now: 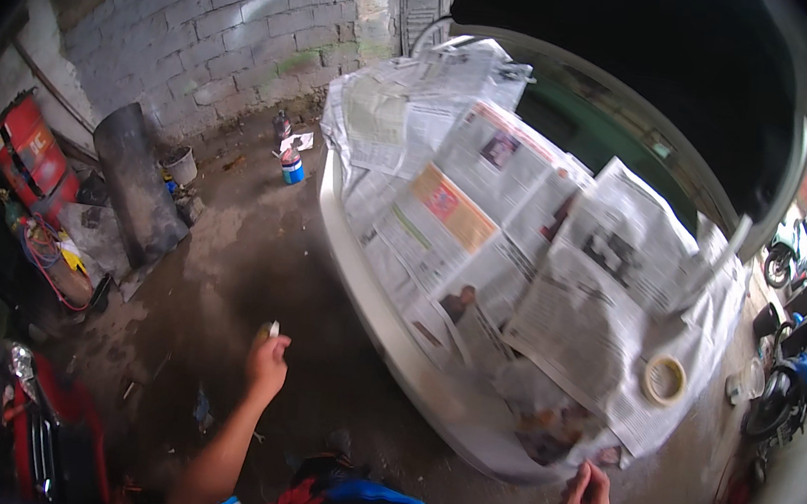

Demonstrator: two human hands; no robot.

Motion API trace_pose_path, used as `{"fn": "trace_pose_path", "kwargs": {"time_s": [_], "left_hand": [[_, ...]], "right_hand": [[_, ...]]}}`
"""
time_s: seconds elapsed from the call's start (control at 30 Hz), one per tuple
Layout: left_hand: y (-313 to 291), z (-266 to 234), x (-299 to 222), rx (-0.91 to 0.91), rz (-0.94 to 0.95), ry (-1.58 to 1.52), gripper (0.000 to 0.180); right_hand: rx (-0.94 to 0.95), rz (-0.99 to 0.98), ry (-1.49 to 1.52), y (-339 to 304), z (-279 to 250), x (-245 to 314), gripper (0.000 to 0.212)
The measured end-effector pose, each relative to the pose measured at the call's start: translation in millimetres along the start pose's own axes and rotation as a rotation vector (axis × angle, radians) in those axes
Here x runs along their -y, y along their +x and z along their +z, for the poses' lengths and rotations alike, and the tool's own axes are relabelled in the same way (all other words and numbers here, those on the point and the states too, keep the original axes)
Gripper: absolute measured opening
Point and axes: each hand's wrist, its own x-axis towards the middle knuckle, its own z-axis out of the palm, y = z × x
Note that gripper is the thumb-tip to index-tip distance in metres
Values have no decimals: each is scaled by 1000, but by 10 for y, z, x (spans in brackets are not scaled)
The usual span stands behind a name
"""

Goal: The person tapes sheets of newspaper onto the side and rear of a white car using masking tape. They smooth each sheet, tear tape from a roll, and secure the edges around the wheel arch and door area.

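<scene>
A car's front end, its pale bumper (447, 434) curving toward me, is covered with overlapping newspaper sheets (546, 239). My left hand (266, 368) is held over the floor to the left of the bumper, fingers closed round a small whitish piece (274, 329) too small to name. At the lower right my right hand (585, 498) is just below the paper's near corner, fingertips pinched together. Whether anything is between them cannot be made out. A roll of masking tape (664, 381) lies on the newspaper, above and to the right of that hand.
The raised black hood (639, 59) hangs over the car's far side. Beyond the left of the car stand a blue can (292, 168), a bucket (179, 165), a dark cylinder (135, 184) and a red machine (28, 151). Motorcycles (791, 375) are parked along the right.
</scene>
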Motion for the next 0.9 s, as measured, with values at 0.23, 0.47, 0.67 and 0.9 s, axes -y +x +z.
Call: {"fn": "trace_pose_path", "kwargs": {"time_s": [0.23, 0.47, 0.67, 0.9], "left_hand": [[132, -819, 1072, 63, -263, -141, 35], [788, -1250, 1402, -46, -201, -64, 32], [1785, -1334, 1970, -78, -208, 89, 31], [3196, -1631, 2417, -111, -136, 238, 31]], "right_hand": [[364, -12, 296, 456, 3063, 1295, 12], [441, -579, -7, 1516, 5578, 1872, 13], [311, -754, -478, 2975, 7657, 1894, 22], [509, -734, -982, 3715, 9056, 1932, 28]]}}
